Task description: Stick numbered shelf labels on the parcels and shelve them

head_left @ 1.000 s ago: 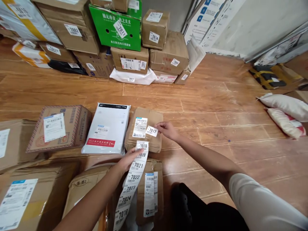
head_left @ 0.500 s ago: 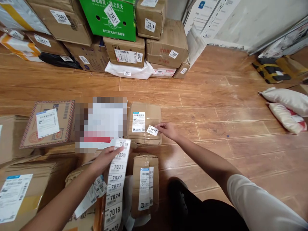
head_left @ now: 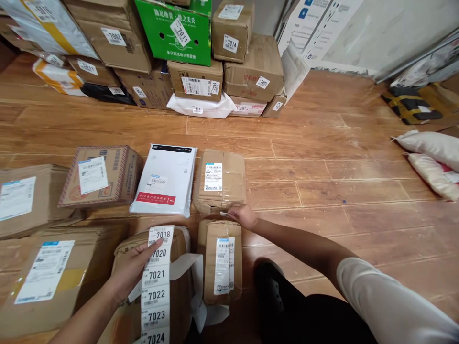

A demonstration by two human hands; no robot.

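My left hand (head_left: 132,267) pinches a long strip of numbered stickers (head_left: 155,296), with 7018 at its top and 7020 to 7024 below. A loose white tail of the backing curls off to the right. My right hand (head_left: 245,216) is closed on one small sticker (head_left: 225,213), seen nearly edge-on so its number is unreadable. That sticker is close to the front edge of a taped brown box (head_left: 233,177) with a shipping label; whether they touch I cannot tell. Just below lies a narrower brown box (head_left: 211,267) with two labels.
A white mailer bag (head_left: 167,167) and a stripe-edged carton (head_left: 116,165) lie to the left. Larger brown boxes (head_left: 89,267) fill the lower left. Stacked numbered parcels, one a green box (head_left: 175,45), stand at the back. White sacks (head_left: 430,167) lie far right on the wooden floor.
My right hand has moved down from the box's top to its front edge with the sticker. My left hand has shifted left and down with the strip. The view has shifted slightly left.
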